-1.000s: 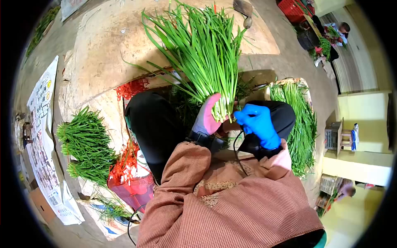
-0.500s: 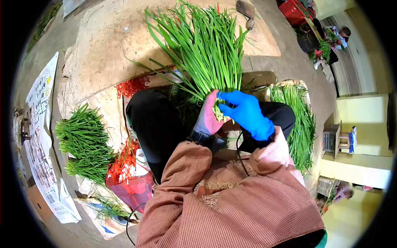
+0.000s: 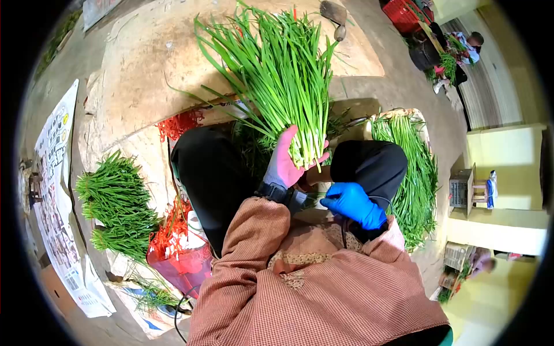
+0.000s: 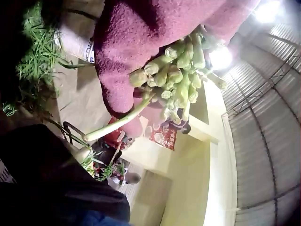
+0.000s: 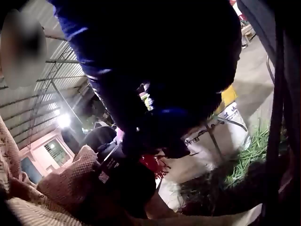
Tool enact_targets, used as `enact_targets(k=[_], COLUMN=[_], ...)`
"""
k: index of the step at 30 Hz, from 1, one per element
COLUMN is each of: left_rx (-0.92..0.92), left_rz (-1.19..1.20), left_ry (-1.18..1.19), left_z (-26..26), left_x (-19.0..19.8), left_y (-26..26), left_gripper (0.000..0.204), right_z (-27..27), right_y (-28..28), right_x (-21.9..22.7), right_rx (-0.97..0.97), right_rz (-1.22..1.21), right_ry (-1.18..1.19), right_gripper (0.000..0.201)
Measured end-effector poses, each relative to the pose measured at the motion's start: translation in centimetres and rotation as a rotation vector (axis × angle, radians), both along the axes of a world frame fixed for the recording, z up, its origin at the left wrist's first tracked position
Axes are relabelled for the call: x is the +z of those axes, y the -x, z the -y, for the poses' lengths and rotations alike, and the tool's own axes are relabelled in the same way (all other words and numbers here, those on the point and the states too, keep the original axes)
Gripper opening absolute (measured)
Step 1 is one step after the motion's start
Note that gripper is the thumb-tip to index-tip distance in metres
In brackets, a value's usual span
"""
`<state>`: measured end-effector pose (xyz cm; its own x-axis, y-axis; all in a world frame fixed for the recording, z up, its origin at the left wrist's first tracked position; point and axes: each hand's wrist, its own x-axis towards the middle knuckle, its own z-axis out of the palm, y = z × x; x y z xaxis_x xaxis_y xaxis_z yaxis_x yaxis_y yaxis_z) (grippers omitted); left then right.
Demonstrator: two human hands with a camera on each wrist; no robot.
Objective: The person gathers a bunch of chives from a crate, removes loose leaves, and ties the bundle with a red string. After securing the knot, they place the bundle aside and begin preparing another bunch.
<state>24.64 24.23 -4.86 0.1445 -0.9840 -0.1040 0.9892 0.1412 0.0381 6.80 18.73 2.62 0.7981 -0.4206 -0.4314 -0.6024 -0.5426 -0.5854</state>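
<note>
My left hand [image 3: 284,162], in a pink and grey glove, grips a large bunch of garlic chives [image 3: 288,86] near its pale stem ends. The green leaves fan out over the board's edge. In the left wrist view, the stem ends [image 4: 176,77] poke out of the pink glove [image 4: 136,42], and one longer stalk [image 4: 120,125] sticks out below the rest. My right hand [image 3: 353,205], in a blue glove, is apart from the bunch, low over the lap with its fingertips drawn together. It is mostly dark in its wrist view, and I cannot tell if it pinches anything.
A wooden board [image 3: 150,63] lies ahead, with a wooden-handled tool [image 3: 334,16] on it. Stacked bundles of chives [image 3: 118,202] are at left, beside a bag of red ties [image 3: 179,248]. At right stands a crate full of chives [image 3: 410,179]. Other people [image 3: 470,46] sit farther off.
The right hand reached to the stem ends of the bunch, then drew back down toward the lap. The left hand has kept its grip on the chives in nearly the same place.
</note>
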Motion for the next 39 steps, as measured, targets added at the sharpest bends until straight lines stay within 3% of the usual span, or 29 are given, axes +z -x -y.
enact_targets(k=[4, 6, 7, 10, 12, 13, 15, 16, 18, 21, 23, 24, 25, 26, 27, 28, 29, 31, 33, 35, 37, 38, 39], left_rx=[0.010, 0.014, 0.015, 0.042, 0.072, 0.063, 0.083, 0.099, 0.135, 0.113, 0.353, 0.471, 0.473, 0.305, 0.133, 0.047, 0.044, 0.071, 0.037, 0.035, 0.039, 0.037, 0.031], left_rz=[0.003, -0.003, -0.005, 0.022, 0.046, 0.019, -0.013, -0.045, -0.038, -0.095, 0.218, 0.375, 0.374, 0.117, -0.140, -0.213, -0.167, -0.133, -0.058, -0.060, -0.055, -0.062, -0.068], left_ry=[-0.043, -0.057, -0.060, -0.045, -0.041, 0.029, 0.010, -0.011, -0.029, 0.032, 0.018, 0.010, 0.009, 0.009, 0.008, 0.172, 0.159, -0.066, 0.023, -0.016, -0.011, -0.025, -0.042], left_z=[0.2, 0.0, 0.0, 0.3, 0.4, 0.6, 0.5, 0.3, 0.2, -0.7, -1.5, -1.7, -1.4, -0.8, -0.3, 0.1, 0.7, 0.0, 0.2, 0.1, 0.1, 0.1, 0.1], left_x=[0.4, 0.8, 0.8, 1.4, 1.0, 0.6, 0.4, 0.6, 1.6, 1.7, 3.4, 3.8, 3.5, 3.0, 2.2, 1.0, -1.5, 1.4, 0.4, 0.7, 0.9, 0.9, 0.9], left_y=[0.0, -0.1, -0.1, -0.3, -0.2, -0.2, 0.0, 0.1, 0.1, 0.5, 1.2, 1.4, 1.2, 0.6, 0.1, -0.3, 0.1, 0.1, -0.1, -0.1, -0.1, -0.1, -0.1], left_gripper=[0.065, 0.069, 0.069, 0.070, 0.068, 0.066, 0.064, 0.062, 0.060, 0.050, 0.051, 0.051, 0.051, 0.051, 0.051, 0.053, 0.056, 0.061, 0.067, 0.069, 0.069, 0.069, 0.069], right_z=[0.1, -0.1, -0.1, -0.4, -0.4, -0.3, 0.0, 0.1, 0.3, 1.2, 1.3, 1.7, 1.4, 0.9, 0.8, 1.0, 1.5, 2.7, 6.6, 9.3, 9.9, 10.2, 10.7], right_y=[-1.1, -1.9, -1.9, -3.0, -4.8, -5.5, -7.4, -8.1, -9.2, -9.4, -9.3, -8.8, -9.2, -8.7, -8.4, -7.7, -7.0, -5.5, -1.6, 1.3, 1.7, 1.8, 2.2], right_x=[-0.2, 0.5, 0.1, -0.1, 0.9, 0.8, 1.5, 1.6, 1.6, -0.4, -0.1, -0.2, 0.7, 2.6, 3.9, 5.0, 6.1, 8.5, 10.2, 11.3, 11.9, 11.4, 10.5], right_rx=[-0.028, -0.057, -0.055, -0.017, -0.227, -0.219, -0.059, -0.057, 0.097, 0.055, 0.055, -0.038, -0.129, -0.332, -0.329, -0.398, -0.471, -0.608, -0.678, -0.760, -0.885, -0.866, -0.805], right_rz=[0.132, -0.129, -0.131, 0.067, 0.246, 0.362, 0.461, 0.461, 0.304, 0.257, 0.256, 0.321, 0.385, 0.307, 0.306, 0.340, 0.376, 0.467, 0.897, 0.979, 0.983, 0.726, 0.520], right_ry=[0.017, -0.120, -0.123, 0.024, -0.072, -0.050, 0.206, 0.206, 0.457, 0.439, 0.413, 0.173, -0.069, -0.359, -0.360, -0.406, -0.449, -0.284, 0.005, 0.190, 0.194, 0.337, 0.296], right_gripper=[0.023, 0.025, 0.025, 0.027, 0.027, 0.026, 0.028, 0.028, 0.030, 0.032, 0.025, 0.020, 0.015, 0.007, 0.007, 0.006, 0.005, 0.002, 0.005, 0.010, 0.010, 0.011, 0.014])
